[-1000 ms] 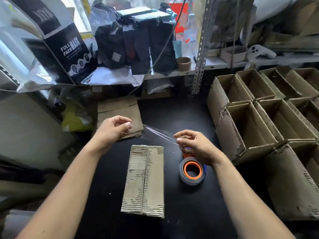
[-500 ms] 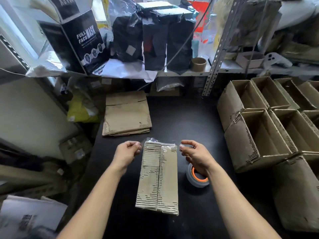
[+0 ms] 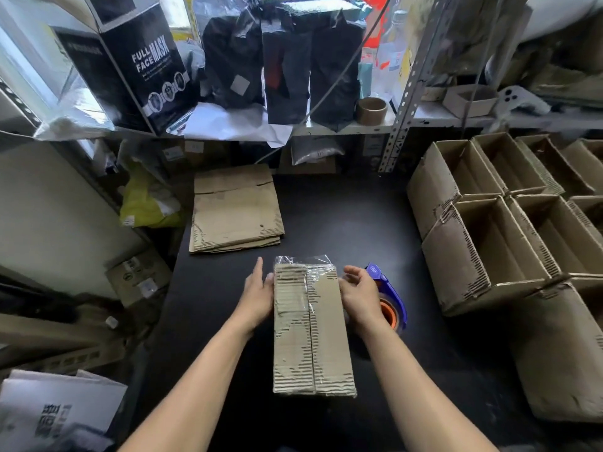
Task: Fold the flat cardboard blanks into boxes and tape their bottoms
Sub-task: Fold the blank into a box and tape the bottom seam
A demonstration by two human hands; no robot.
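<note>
A folded cardboard box [image 3: 313, 334] stands bottom-up on the black table [image 3: 359, 223], its two flaps meeting down the middle. Clear tape [image 3: 308, 265] runs along the seam and sticks up past the far edge. My left hand [image 3: 257, 295] lies flat against the box's left side with straight fingers. My right hand [image 3: 359, 295] rests on the right side, fingers loosely bent. A tape dispenser [image 3: 390, 298] with a blue frame and orange core sits just right of my right hand.
A stack of flat cardboard blanks [image 3: 235, 213] lies at the table's far left. Several open finished boxes [image 3: 489, 243] crowd the right side. A metal shelf [image 3: 401, 93] with black packages runs along the back. Papers and cartons [image 3: 55, 409] fill the floor at left.
The tape strip stretched between my hands has been laid on the box's seam. Both hands let go of it and moved to the box's sides. The camera rose.
</note>
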